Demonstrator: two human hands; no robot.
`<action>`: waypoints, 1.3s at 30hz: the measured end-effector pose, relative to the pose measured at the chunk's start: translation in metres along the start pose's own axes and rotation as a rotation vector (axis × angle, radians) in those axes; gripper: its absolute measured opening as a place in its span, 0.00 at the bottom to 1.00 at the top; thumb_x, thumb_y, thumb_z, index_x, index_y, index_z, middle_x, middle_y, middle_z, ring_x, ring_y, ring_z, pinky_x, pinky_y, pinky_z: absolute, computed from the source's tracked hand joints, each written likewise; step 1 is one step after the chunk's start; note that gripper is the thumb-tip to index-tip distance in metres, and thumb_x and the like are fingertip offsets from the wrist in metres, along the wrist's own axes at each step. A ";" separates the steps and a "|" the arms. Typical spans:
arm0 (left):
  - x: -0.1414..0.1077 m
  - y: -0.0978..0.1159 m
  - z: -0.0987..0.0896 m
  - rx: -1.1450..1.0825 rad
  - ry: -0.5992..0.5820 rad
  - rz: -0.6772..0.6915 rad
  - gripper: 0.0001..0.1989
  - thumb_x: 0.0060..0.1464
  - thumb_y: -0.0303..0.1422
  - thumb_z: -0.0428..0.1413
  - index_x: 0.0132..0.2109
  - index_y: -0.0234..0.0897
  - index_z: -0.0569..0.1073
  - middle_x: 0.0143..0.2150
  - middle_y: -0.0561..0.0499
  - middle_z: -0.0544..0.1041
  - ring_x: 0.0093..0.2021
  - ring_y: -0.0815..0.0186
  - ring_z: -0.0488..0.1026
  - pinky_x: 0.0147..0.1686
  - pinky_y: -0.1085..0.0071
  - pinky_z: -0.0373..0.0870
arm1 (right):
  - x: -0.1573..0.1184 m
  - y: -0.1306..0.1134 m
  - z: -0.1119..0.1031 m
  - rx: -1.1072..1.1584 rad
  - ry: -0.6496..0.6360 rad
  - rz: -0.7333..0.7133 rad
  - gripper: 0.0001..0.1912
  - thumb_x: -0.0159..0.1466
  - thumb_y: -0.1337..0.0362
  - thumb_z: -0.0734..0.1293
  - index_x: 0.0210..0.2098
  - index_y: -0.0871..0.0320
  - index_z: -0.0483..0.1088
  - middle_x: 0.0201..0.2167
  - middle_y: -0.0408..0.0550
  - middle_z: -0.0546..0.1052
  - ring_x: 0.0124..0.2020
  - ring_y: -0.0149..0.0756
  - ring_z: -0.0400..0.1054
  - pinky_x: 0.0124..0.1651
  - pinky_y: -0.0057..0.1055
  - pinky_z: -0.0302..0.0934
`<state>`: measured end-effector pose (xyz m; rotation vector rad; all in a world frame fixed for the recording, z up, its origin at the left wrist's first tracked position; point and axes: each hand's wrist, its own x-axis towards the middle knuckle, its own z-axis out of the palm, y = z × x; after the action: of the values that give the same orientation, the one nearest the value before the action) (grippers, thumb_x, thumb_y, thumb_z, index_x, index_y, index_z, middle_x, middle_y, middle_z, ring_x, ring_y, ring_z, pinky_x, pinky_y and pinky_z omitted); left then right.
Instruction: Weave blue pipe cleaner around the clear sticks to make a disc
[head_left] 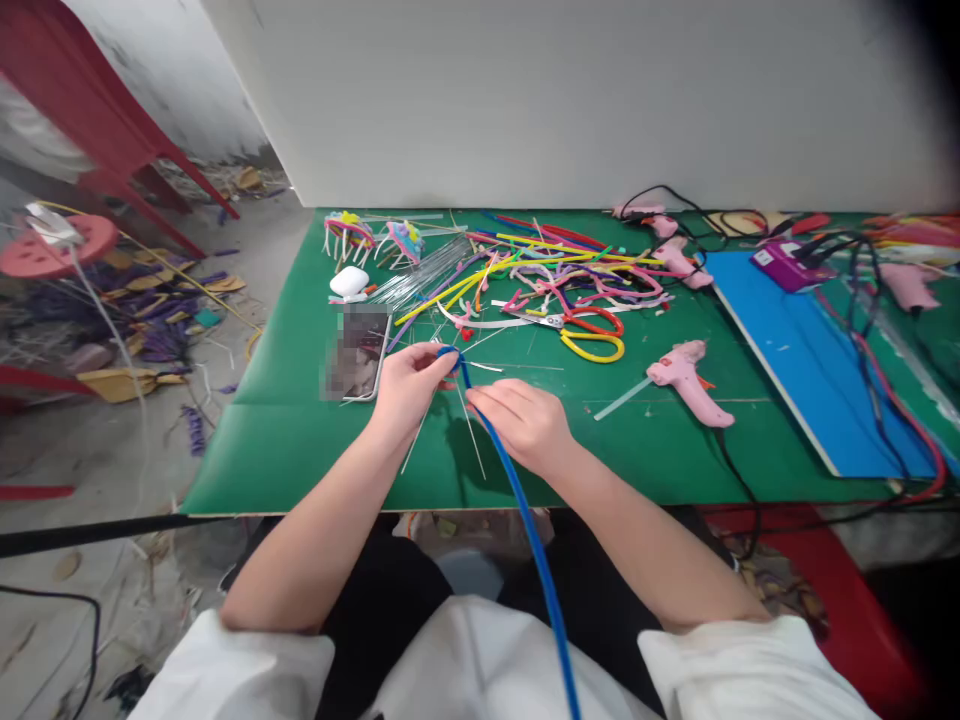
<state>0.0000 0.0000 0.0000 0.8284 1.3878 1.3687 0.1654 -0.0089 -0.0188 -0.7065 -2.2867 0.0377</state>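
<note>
Frame centre: our left hand (411,385) pinches the blue strip (523,502) by its curled end | our right hand (529,422) grasps it just lower right | strip trails to bottom edge | scissors (555,321) right of centre

Two hands (411,385) (529,420) — one pair of scissors (555,321)

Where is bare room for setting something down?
Green tabletop is bare in front of the white-rimmed phone and between the right forearm and nearest pink glue gun. Coloured fuzzy stems crowd the back, beyond the right hand.
</note>
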 end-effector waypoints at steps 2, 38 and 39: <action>0.000 -0.001 0.001 0.006 0.019 0.014 0.13 0.37 0.35 0.64 0.30 0.32 0.75 0.23 0.53 0.74 0.24 0.71 0.71 0.23 0.75 0.69 | -0.001 -0.001 0.002 0.067 0.018 0.051 0.11 0.63 0.67 0.63 0.43 0.58 0.74 0.38 0.51 0.79 0.40 0.37 0.72 0.45 0.36 0.68; -0.010 0.012 -0.007 -0.194 -0.607 -0.288 0.09 0.39 0.31 0.66 0.28 0.32 0.75 0.24 0.54 0.74 0.21 0.75 0.70 0.21 0.78 0.68 | 0.023 0.017 -0.090 0.512 -0.177 0.382 0.04 0.57 0.67 0.68 0.30 0.56 0.76 0.26 0.42 0.80 0.27 0.29 0.74 0.31 0.22 0.68; -0.012 0.014 -0.007 -0.234 -0.620 -0.287 0.08 0.39 0.31 0.66 0.28 0.32 0.75 0.23 0.54 0.74 0.21 0.75 0.70 0.21 0.79 0.68 | 0.022 0.018 -0.085 0.543 -0.151 0.452 0.04 0.57 0.67 0.68 0.28 0.56 0.76 0.24 0.42 0.79 0.26 0.30 0.74 0.29 0.22 0.67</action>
<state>-0.0051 -0.0119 0.0148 0.7729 0.8069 0.9193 0.2170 0.0029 0.0534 -0.9230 -2.0614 0.9119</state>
